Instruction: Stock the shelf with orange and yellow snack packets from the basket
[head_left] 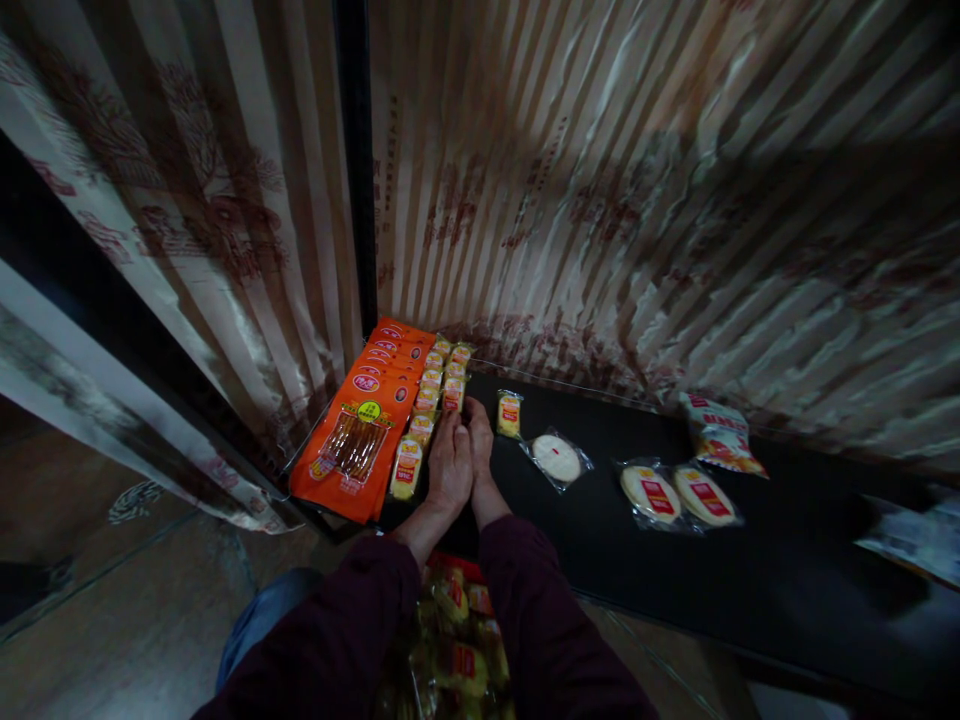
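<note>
My left hand [450, 465] and my right hand [481, 445] are side by side at the near end of a row of small yellow snack packs [453, 385] on a black shelf [585, 530]. Their fingers are drawn together and reach forward to the nearest visible pack of that row. Whatever lies between or under the fingers is hidden. Just left of my left hand runs a second row of the same yellow packs [406, 468]. Beyond it, overlapping orange snack bags [352, 430] lie at the shelf's left end. One single yellow pack [509, 414] rests right of my right hand.
Farther right are a round white wrapped cake [556, 457], two round wrapped cakes [651, 494] and a white-red bag [724, 435]. Below my forearms stands a red-rimmed container [461, 568] of yellow packs. A dark post [358, 170] and printed sheeting [600, 200] border the shelf.
</note>
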